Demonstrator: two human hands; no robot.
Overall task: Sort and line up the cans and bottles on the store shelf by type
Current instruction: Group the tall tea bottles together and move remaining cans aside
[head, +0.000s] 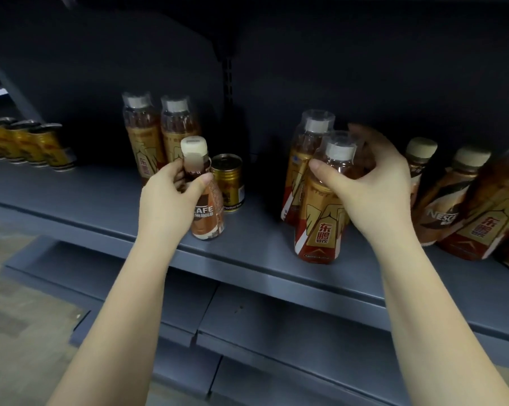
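Item one: coffee bottle (207, 200), small, cream cap, brown-and-white label. I see it near the front edge of the grey shelf (106, 194), just before a gold can (227, 183). My left hand (171, 200) grips its neck, thumb across the front, fingers curled behind.

Item two: energy-drink bottle (320, 224), clear overcap on a white cap, gold-and-red label with Chinese characters, standing at the shelf front, touching a like bottle (300, 159) behind it. My right hand (373, 183) wraps its shoulder from the right, thumb on the front.

Further stock: two like bottles (159, 136) rear left; gold cans in a row (27, 142) far left; cream-capped bottles (449, 197) right.
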